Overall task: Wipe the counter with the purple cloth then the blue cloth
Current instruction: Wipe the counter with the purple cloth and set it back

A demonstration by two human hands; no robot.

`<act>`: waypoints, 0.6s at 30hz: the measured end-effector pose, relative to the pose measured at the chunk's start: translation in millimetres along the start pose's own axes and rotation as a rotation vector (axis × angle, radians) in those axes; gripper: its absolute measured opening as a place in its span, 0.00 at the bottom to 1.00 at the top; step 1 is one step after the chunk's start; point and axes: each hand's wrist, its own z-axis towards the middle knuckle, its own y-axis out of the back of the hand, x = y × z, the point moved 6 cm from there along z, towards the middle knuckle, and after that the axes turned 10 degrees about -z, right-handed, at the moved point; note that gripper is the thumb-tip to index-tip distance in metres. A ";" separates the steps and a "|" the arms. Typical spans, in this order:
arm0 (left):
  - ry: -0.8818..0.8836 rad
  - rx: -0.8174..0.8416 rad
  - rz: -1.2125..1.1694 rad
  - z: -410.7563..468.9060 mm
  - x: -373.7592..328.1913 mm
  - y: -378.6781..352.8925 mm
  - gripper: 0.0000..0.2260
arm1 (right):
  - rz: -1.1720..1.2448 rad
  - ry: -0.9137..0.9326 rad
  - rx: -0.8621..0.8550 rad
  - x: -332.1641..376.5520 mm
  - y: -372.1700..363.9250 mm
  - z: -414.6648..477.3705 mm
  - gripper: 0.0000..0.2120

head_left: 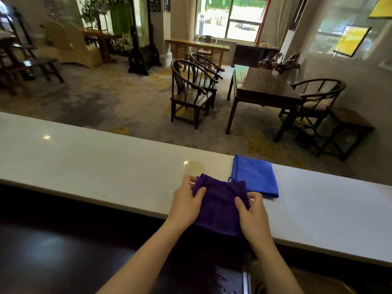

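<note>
- Purple cloth [220,206] lies folded on the near edge of the white surface [95,158], its near part hanging over the edge toward the person. The blue cloth [253,177] lies folded just to its right and farther back; their corners touch or slightly overlap near a small loop.
- Left hand [186,204] grips the purple cloth's left edge, thumb on top and fingers [189,180] curled round the far-left corner. Right hand [253,215] pinches the right edge, thumb on the cloth and fingers bent at its side. Both hands are closed on the fabric, neither fully clenched.
- A wet-looking patch [195,166] sits on the surface just beyond the purple cloth. I judge this to be what needs wiping.
- Risk: the purple cloth overhangs the near edge, so a loose grip could let it slide off into the dark area below.
- Risk: the cloths lie so close that a sweep to the right, or a lift, could drag or crumple the blue cloth, or push it toward the far edge, where it could drop to the floor.
- Risk: a bunched cloth wipes poorly and may only smear the patch; a flat fold pressed down looks the safer choice.
- Risk: wiping with the blue cloth first would break the stated order.
</note>
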 end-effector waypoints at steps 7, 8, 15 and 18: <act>-0.029 -0.032 0.150 7.2 7.4 24.2 0.17 | -0.167 0.063 -0.074 16.4 -27.9 1.6 0.08; -0.029 -0.030 0.166 7.3 9.4 23.9 0.17 | -0.198 0.076 -0.085 16.8 -30.2 1.3 0.07; -0.039 0.007 0.249 6.6 20.7 20.8 0.19 | -0.385 0.110 -0.150 13.2 -38.9 -0.4 0.07; -0.058 0.018 0.277 7.3 21.1 22.9 0.19 | -0.482 0.139 -0.205 15.4 -41.6 -3.2 0.08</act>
